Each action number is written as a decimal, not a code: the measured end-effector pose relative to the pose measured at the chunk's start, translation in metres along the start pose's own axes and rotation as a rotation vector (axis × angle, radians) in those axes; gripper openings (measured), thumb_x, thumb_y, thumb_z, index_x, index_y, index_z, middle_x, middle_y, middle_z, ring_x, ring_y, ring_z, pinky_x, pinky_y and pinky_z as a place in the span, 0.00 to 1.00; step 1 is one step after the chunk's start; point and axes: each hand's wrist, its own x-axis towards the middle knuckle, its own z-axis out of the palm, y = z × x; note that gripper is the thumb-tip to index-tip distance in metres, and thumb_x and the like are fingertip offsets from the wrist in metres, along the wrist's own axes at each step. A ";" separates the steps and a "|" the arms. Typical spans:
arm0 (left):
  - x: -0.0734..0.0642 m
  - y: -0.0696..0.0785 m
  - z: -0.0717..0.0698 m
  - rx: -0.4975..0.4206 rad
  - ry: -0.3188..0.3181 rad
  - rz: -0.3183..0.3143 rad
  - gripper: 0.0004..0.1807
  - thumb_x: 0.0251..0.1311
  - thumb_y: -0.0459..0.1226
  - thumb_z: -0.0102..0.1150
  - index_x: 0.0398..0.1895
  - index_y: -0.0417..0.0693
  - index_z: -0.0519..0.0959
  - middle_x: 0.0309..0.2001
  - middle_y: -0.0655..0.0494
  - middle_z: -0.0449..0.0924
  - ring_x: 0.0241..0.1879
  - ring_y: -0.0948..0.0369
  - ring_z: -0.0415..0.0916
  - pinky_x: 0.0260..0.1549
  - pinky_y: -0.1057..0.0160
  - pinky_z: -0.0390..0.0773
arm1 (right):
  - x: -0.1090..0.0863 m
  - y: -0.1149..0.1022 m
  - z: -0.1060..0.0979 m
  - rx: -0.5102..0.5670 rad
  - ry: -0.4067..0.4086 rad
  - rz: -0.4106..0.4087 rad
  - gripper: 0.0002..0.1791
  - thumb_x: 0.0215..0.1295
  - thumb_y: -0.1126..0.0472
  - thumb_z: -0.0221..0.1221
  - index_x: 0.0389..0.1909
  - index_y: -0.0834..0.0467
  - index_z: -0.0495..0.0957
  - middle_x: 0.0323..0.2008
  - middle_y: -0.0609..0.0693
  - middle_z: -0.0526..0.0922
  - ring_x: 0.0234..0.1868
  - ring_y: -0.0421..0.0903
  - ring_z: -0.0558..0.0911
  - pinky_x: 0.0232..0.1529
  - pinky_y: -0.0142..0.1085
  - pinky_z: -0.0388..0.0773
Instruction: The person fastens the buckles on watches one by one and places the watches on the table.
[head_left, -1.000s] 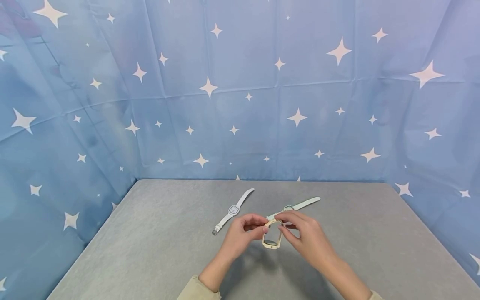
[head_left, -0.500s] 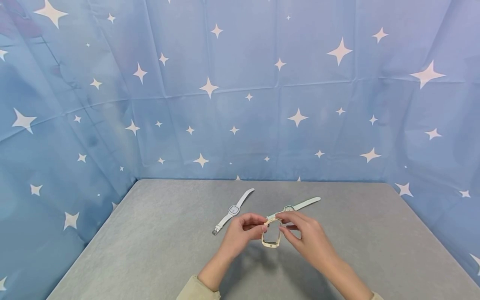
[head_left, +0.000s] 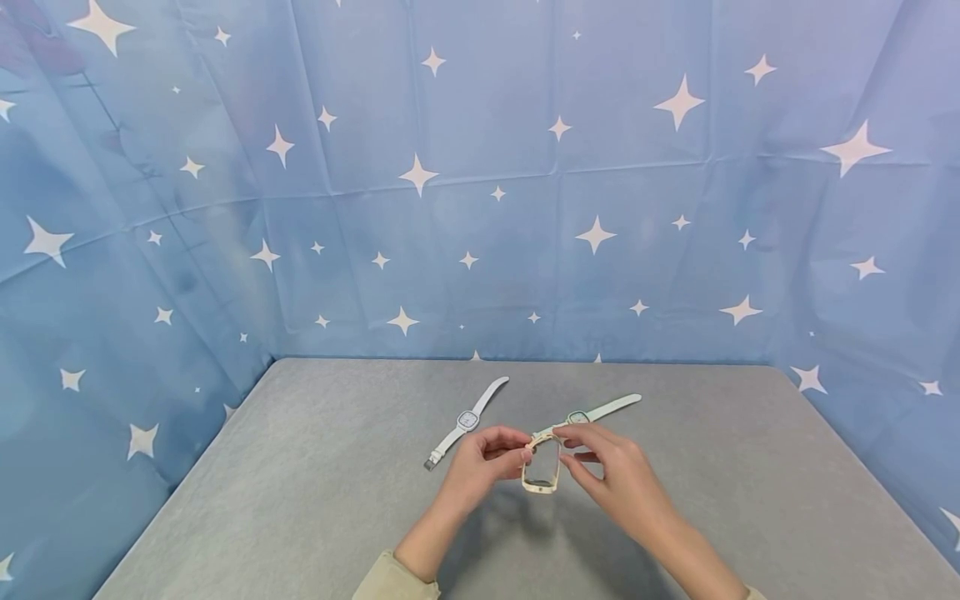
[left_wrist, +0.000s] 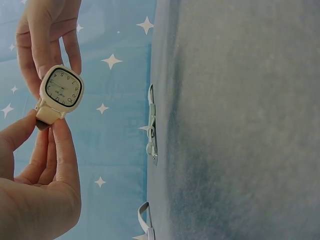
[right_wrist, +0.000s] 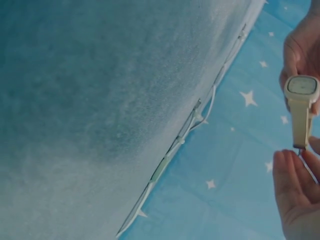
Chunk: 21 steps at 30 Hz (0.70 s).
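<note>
A cream wristwatch (head_left: 540, 488) hangs in a loop between both hands above the table, its case at the bottom and its strap ends at the top. My left hand (head_left: 480, 467) pinches the strap from the left. My right hand (head_left: 611, 467) pinches it from the right, index finger on top and thumb below. The square dial (left_wrist: 64, 87) shows in the left wrist view. In the right wrist view the strap (right_wrist: 301, 122) runs down to a small metal buckle at the right fingertips. The fingers partly hide where the strap ends meet.
A white wristwatch (head_left: 467, 421) lies on the grey table (head_left: 337, 467), left of and beyond the hands. Behind the right hand lies a pale green wristwatch (head_left: 615, 406), partly covered by its fingers. A blue star-patterned curtain (head_left: 510, 275) stands around the table's back and sides.
The cream wristwatch's case has risen slightly and shifted a little left, and its loop has tilted. Both hands keep their grip almost in place. The two watches on the table have not moved.
</note>
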 end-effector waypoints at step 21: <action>-0.001 0.002 -0.001 -0.005 0.021 -0.027 0.16 0.63 0.34 0.64 0.49 0.32 0.81 0.42 0.46 0.85 0.38 0.67 0.82 0.41 0.63 0.86 | -0.003 0.001 0.002 -0.002 0.015 -0.021 0.23 0.51 0.73 0.71 0.50 0.58 0.82 0.44 0.46 0.86 0.38 0.46 0.87 0.38 0.31 0.86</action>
